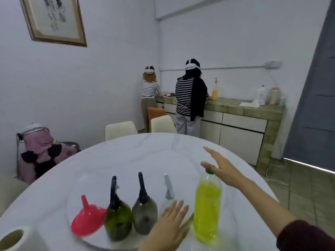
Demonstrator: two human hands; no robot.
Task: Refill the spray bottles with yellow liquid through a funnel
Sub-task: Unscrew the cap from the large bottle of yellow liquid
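A tall clear bottle of yellow liquid (207,211) with a green cap stands at the right of a round glass turntable (90,180). To its left are three spray bottles: a clear one with a grey sprayer (168,187), a smoky grey one (144,212) and a dark green one (118,220). A red funnel (88,221) lies mouth-down at the far left. My right hand (222,168) hovers with spread fingers over the yellow bottle's cap, thumb near it. My left hand (170,225) is flat with straight fingers in front of the clear spray bottle, hiding its body.
The white marble round table (145,147) carries a paper towel roll (12,240) at the near left edge. Cream chairs (120,129) stand behind the table. Two people stand at a tiled counter (244,107) at the back; another sits low at the left.
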